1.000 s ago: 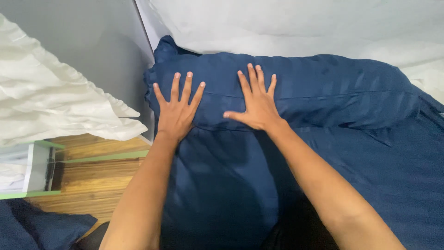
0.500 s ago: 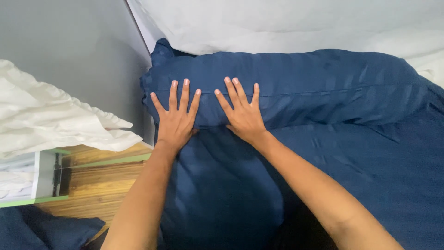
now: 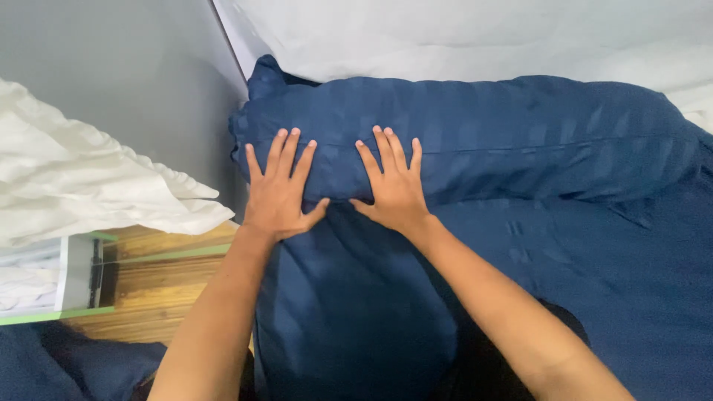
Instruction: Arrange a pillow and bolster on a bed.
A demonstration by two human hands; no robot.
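A long navy pillow with faint stripes lies across the head of a bed covered in a navy sheet. My left hand lies flat on the pillow's left end, fingers spread, thumb pointing right. My right hand rests palm down beside it, a little to the right, fingers spread on the pillow's front edge. Both hands press on the fabric and hold nothing. My forearms reach in from the bottom of the view.
A white padded headboard or cover rises behind the pillow. A grey wall stands on the left. White crumpled cloth lies over a glass-topped wooden side table. More navy fabric sits at the bottom left.
My right hand slid left along the pillow until it came close beside my left hand. My left hand has barely shifted, and its thumb now points toward the right hand.
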